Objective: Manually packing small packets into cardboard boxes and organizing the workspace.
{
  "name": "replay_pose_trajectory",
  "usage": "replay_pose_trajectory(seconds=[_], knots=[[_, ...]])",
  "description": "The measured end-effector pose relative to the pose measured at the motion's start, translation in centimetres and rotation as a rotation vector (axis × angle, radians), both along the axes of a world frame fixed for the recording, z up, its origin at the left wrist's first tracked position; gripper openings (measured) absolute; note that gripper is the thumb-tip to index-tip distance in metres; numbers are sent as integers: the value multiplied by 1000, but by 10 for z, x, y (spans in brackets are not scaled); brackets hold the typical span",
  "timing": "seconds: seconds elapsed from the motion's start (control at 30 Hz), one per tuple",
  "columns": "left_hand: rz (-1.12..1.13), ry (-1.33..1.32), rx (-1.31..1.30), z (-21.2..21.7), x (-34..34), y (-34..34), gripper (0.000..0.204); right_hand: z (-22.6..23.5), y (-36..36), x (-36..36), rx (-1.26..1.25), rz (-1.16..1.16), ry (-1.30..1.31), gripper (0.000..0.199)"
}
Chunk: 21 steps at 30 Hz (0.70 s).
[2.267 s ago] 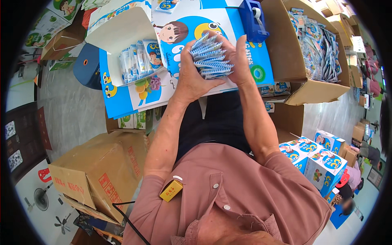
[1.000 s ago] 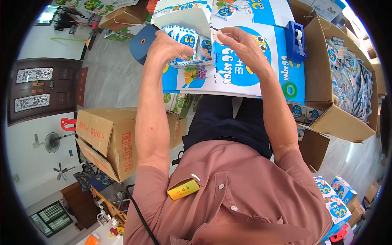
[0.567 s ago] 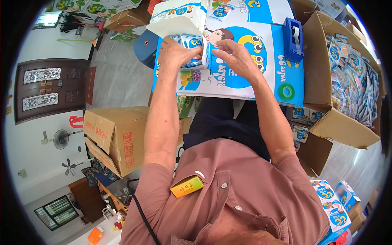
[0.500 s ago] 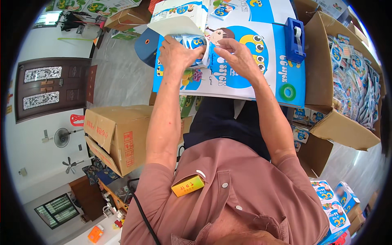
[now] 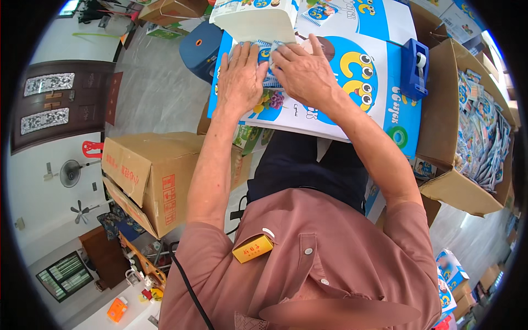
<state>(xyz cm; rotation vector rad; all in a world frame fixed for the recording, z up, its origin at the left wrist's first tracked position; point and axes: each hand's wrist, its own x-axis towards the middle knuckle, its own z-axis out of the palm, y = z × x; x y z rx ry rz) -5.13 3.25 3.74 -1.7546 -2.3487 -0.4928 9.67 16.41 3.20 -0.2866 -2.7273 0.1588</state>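
Small blue-and-white sachets (image 5: 264,54) lie packed together at the top centre, under a raised white carton flap (image 5: 256,28). My left hand (image 5: 242,80) rests on their left side, fingers stretched out flat. From the right, my right hand (image 5: 306,72) presses against the sachets with its fingers extended and one finger raised apart. The hands are close to each other, with a strip of sachets showing between them. Beneath is a large blue-and-white printed board (image 5: 360,118) with cartoon figures. The hands hide much of the carton holding the sachets.
A blue tape dispenser (image 5: 413,71) and a green tape roll (image 5: 397,136) sit on the board's right side. Farther right, an open cardboard box (image 5: 440,110) holds many sachets. A single sachet (image 5: 319,12) lies beyond my hands. A brown carton (image 5: 159,157) stands left.
Both hands have flattened onto the sachets, and the right hand has come in closer from the right. The whole view has shifted slightly.
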Motion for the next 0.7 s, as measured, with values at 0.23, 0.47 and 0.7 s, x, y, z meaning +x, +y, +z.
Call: replay_pose_trajectory(seconds=[0.23,0.47,0.7], knots=[[75,143,-50,-2,8,-2,48,8,-7,-4,77,-96,-106,40],[118,-277,493,-11,-6,-24,17,17,-43,9,-14,-21,25,44],[112,12,322,-28,0,-20,20,2,-52,-5,271,-119,-249,49]])
